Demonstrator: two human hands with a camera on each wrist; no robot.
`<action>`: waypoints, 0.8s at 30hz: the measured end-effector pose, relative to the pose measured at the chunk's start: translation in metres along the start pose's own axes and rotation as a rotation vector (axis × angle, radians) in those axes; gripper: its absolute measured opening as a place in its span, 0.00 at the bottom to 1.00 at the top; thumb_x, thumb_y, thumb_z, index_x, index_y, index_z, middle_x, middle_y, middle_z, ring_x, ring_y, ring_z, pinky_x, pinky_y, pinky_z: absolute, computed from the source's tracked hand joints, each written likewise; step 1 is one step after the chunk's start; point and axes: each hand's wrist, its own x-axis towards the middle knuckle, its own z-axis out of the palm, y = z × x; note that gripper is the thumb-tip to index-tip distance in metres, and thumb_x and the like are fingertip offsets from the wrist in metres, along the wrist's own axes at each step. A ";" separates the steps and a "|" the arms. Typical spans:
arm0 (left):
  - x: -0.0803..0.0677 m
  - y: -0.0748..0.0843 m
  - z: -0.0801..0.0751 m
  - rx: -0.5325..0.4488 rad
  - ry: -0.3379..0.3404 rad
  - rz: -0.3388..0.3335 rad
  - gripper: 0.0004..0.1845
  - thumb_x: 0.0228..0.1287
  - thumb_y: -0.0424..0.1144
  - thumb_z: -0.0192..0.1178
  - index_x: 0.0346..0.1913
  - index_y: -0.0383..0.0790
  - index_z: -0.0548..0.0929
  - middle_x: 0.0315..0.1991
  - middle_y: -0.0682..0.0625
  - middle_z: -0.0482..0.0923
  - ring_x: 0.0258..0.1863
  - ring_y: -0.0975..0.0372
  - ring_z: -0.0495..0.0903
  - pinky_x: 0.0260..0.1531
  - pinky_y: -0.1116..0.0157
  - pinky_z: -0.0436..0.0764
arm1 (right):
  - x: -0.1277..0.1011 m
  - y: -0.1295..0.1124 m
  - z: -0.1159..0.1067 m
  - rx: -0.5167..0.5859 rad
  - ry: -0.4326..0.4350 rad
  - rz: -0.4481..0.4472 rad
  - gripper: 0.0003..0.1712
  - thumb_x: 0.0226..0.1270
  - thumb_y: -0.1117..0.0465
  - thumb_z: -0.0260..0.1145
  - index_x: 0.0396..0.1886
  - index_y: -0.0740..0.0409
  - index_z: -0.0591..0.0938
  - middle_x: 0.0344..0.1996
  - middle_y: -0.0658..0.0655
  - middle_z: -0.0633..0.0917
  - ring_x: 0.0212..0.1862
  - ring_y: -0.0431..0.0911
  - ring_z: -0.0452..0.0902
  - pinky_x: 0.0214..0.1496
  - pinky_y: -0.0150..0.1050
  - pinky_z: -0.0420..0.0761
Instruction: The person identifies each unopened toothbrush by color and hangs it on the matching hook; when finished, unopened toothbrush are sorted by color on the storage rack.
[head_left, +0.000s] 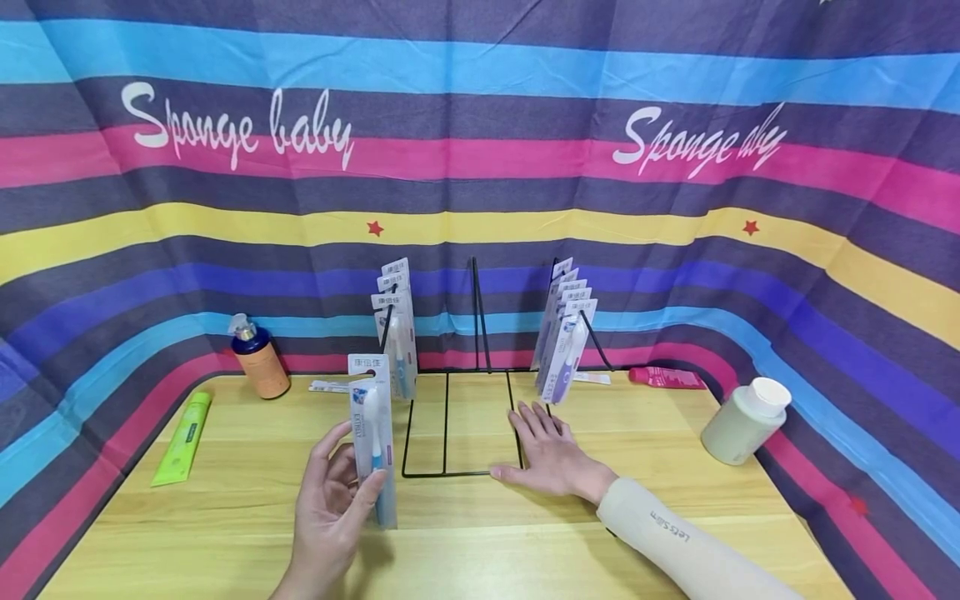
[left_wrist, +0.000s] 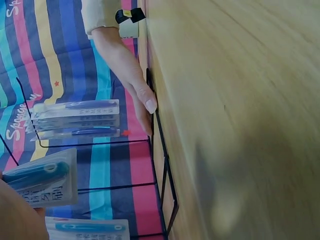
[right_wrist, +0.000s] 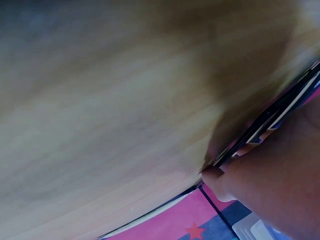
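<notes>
My left hand (head_left: 330, 500) pinches a packaged toothbrush (head_left: 369, 442) with a blue handle between thumb and fingers, its card upright. The card's top overlaps the front end of the rack's left hook in the head view. Behind it, more toothbrush packs (head_left: 402, 358) hang on that hook. The black wire rack (head_left: 446, 425) stands on the table. My right hand (head_left: 551, 454) lies with fingers spread over the right side of the rack's base. Above those fingers, several purple-handled toothbrush packs (head_left: 564, 358) hang on the right hook. In the left wrist view the held pack (left_wrist: 42, 177) shows near the fingers.
A pump bottle (head_left: 259, 362) and a green tube (head_left: 183, 437) are at the left of the wooden table (head_left: 225, 533). On the right are a pink tube (head_left: 667, 378) and a pale white-capped bottle (head_left: 742, 425). A striped cloth (head_left: 480, 192) encloses the back and sides.
</notes>
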 end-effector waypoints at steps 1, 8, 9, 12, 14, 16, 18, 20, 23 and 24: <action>0.000 0.000 0.001 0.014 0.003 -0.012 0.39 0.69 0.08 0.55 0.81 0.29 0.63 0.57 0.48 0.87 0.54 0.62 0.87 0.49 0.68 0.84 | 0.000 -0.001 -0.001 -0.003 -0.004 0.003 0.64 0.75 0.21 0.56 0.89 0.63 0.55 0.88 0.66 0.50 0.87 0.66 0.42 0.79 0.71 0.52; 0.007 -0.006 0.008 0.088 0.042 -0.101 0.37 0.72 0.12 0.58 0.81 0.31 0.63 0.56 0.49 0.86 0.53 0.62 0.86 0.50 0.67 0.85 | -0.001 -0.001 -0.002 -0.017 -0.005 0.011 0.64 0.75 0.20 0.55 0.89 0.62 0.55 0.88 0.66 0.50 0.87 0.65 0.42 0.80 0.69 0.52; 0.008 -0.008 0.009 0.088 0.045 -0.097 0.37 0.72 0.12 0.58 0.81 0.31 0.63 0.55 0.48 0.85 0.52 0.62 0.86 0.49 0.67 0.86 | -0.001 -0.001 -0.003 -0.019 -0.010 0.011 0.63 0.75 0.21 0.56 0.89 0.63 0.55 0.88 0.67 0.50 0.87 0.65 0.42 0.80 0.70 0.52; 0.014 -0.014 0.012 0.125 0.055 -0.084 0.40 0.74 0.14 0.57 0.84 0.35 0.62 0.55 0.43 0.81 0.50 0.62 0.85 0.49 0.68 0.86 | -0.001 -0.001 -0.002 -0.010 -0.002 0.005 0.63 0.75 0.22 0.56 0.89 0.64 0.55 0.88 0.67 0.51 0.87 0.66 0.42 0.80 0.70 0.52; 0.018 -0.019 0.014 0.149 0.051 -0.066 0.41 0.75 0.14 0.56 0.87 0.38 0.60 0.57 0.39 0.79 0.52 0.61 0.84 0.51 0.67 0.86 | -0.001 -0.001 -0.002 -0.012 -0.003 0.005 0.63 0.75 0.22 0.57 0.89 0.64 0.55 0.88 0.67 0.51 0.87 0.66 0.42 0.80 0.70 0.52; 0.023 -0.024 0.015 0.172 0.042 -0.050 0.43 0.77 0.16 0.55 0.88 0.42 0.58 0.64 0.36 0.75 0.56 0.60 0.83 0.54 0.67 0.85 | -0.001 -0.002 -0.002 -0.015 0.001 0.002 0.63 0.75 0.22 0.57 0.89 0.64 0.56 0.88 0.67 0.51 0.86 0.66 0.43 0.79 0.71 0.53; 0.028 -0.030 0.016 0.197 0.030 -0.035 0.43 0.79 0.17 0.54 0.89 0.46 0.56 0.72 0.36 0.71 0.61 0.58 0.82 0.56 0.66 0.84 | -0.001 -0.002 -0.002 -0.019 0.000 0.001 0.63 0.75 0.21 0.57 0.89 0.63 0.56 0.88 0.67 0.51 0.86 0.66 0.44 0.79 0.71 0.54; 0.035 -0.037 0.017 0.229 0.022 -0.023 0.43 0.81 0.19 0.54 0.90 0.50 0.55 0.80 0.39 0.64 0.65 0.55 0.80 0.58 0.65 0.83 | -0.001 -0.002 -0.002 -0.018 0.001 0.000 0.63 0.75 0.22 0.57 0.88 0.64 0.56 0.88 0.67 0.51 0.86 0.66 0.44 0.79 0.71 0.54; 0.046 -0.044 0.018 0.298 0.023 -0.002 0.44 0.82 0.22 0.55 0.90 0.56 0.54 0.85 0.47 0.58 0.70 0.50 0.75 0.58 0.67 0.81 | -0.001 -0.002 -0.002 -0.021 0.000 0.003 0.63 0.75 0.21 0.57 0.89 0.64 0.56 0.88 0.67 0.51 0.86 0.66 0.43 0.79 0.71 0.54; 0.049 -0.046 0.018 0.319 0.029 0.005 0.44 0.82 0.23 0.55 0.90 0.57 0.55 0.86 0.48 0.58 0.71 0.49 0.74 0.57 0.67 0.82 | -0.001 -0.002 -0.001 -0.023 -0.001 0.002 0.63 0.75 0.21 0.56 0.89 0.64 0.56 0.88 0.67 0.51 0.86 0.66 0.43 0.79 0.71 0.54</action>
